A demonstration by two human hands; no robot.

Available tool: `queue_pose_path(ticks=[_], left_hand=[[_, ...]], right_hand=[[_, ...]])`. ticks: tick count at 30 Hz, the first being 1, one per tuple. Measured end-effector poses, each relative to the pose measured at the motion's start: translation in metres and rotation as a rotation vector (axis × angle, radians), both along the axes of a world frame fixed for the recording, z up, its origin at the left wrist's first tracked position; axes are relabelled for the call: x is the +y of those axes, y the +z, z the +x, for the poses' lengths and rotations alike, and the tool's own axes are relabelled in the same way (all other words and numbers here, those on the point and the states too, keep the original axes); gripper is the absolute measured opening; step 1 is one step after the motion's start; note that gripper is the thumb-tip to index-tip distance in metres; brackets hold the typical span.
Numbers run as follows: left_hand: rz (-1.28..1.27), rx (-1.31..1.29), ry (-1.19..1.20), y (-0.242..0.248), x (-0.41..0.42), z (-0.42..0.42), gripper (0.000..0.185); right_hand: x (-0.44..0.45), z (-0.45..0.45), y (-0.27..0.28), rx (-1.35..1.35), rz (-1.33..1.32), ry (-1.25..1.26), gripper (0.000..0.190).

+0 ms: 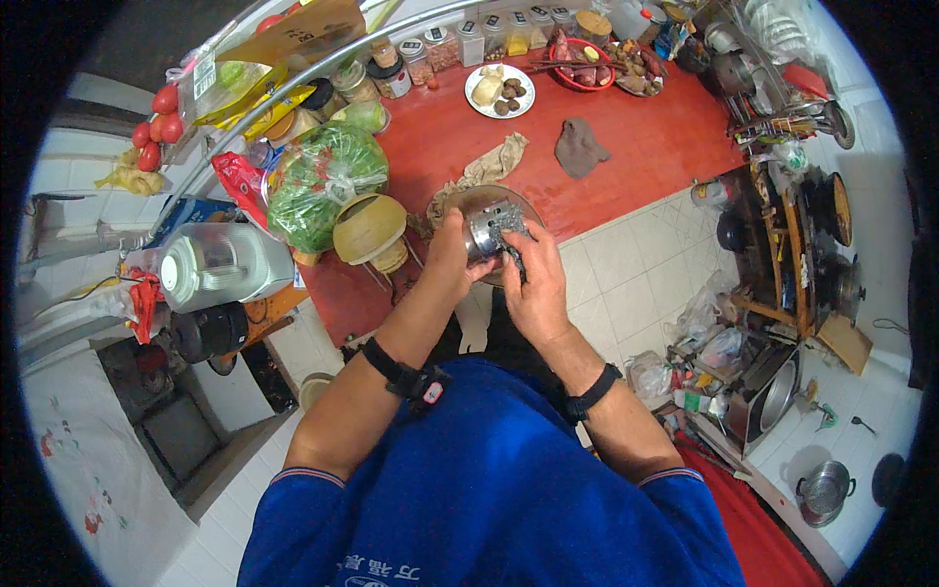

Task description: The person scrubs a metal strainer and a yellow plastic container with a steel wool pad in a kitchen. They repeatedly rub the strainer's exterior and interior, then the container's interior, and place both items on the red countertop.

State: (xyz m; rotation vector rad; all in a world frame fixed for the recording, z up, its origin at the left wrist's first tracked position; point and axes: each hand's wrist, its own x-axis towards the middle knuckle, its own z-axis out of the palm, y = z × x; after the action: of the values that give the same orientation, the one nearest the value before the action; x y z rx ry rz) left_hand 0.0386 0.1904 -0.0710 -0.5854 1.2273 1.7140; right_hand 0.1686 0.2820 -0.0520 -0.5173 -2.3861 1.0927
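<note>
My left hand [455, 253] grips a shiny metal container with holes in its side [480, 233], tilted over a round board [532, 210] at the table's near edge. My right hand [538, 277] presses a grey steel-wool scourer [508, 216] against the container. Beyond the board lies a crumpled beige cloth [493, 161]. A brown cloth [579, 149] lies farther right on the red table [645, 158]. The container's underside and part of its rim are hidden by my fingers.
Left of my hands are a yellowish rounded holder [369, 227] and a bagged green vegetable [315, 176]. A white plate of food [500, 110] and a red basket [612, 79] stand at the back, near several jars [442, 50]. A metal rail [286, 92] curves across the left.
</note>
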Motion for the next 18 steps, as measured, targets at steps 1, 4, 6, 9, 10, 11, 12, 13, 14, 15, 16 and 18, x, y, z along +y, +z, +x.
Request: queue_pose_path(ticks=[1,4,6,9,10,11,12,13,14,15,16,18], left_hand=[[0.037,-0.030,-0.005,0.000,-0.001,0.002,0.054],[-0.133,0.208,-0.100,-0.002,-0.001,0.007,0.049],[-0.293,0.643,-0.199,-0.006,-0.004,0.008,0.050],[-0.375,1.321,-0.312,-0.013,-0.011,0.002,0.051],[-0.364,1.398,-0.321,-0.014,-0.012,0.001,0.048],[-0.360,1.405,-0.313,-0.015,-0.011,0.002,0.044],[-0.305,1.271,-0.291,-0.015,-0.010,0.000,0.043],[-0.261,1.070,-0.251,-0.013,-0.007,0.003,0.043],[-0.216,0.909,-0.216,-0.011,-0.004,0.004,0.043],[-0.180,0.749,-0.168,-0.009,-0.001,0.004,0.043],[-0.142,0.627,-0.129,-0.008,0.004,-0.001,0.044],[-0.046,0.366,-0.116,-0.005,0.006,-0.005,0.048]], right_hand=[[0.001,0.000,0.000,0.000,-0.008,-0.003,0.034],[0.007,-0.004,-0.002,0.054,-0.059,-0.073,0.030],[0.009,-0.010,-0.003,-0.022,-0.243,-0.152,0.024],[0.016,-0.022,-0.002,-0.079,-0.473,-0.209,0.018],[0.020,-0.025,0.000,-0.105,-0.517,-0.208,0.017],[0.022,-0.026,0.003,-0.127,-0.560,-0.210,0.017],[0.023,-0.026,0.007,-0.107,-0.534,-0.203,0.018],[0.022,-0.026,0.010,-0.083,-0.509,-0.195,0.019],[0.022,-0.027,0.013,-0.051,-0.482,-0.180,0.020],[0.021,-0.026,0.016,-0.028,-0.382,-0.154,0.021],[0.020,-0.023,0.018,-0.001,-0.281,-0.123,0.022],[0.018,-0.020,0.020,0.085,-0.127,-0.047,0.026]])
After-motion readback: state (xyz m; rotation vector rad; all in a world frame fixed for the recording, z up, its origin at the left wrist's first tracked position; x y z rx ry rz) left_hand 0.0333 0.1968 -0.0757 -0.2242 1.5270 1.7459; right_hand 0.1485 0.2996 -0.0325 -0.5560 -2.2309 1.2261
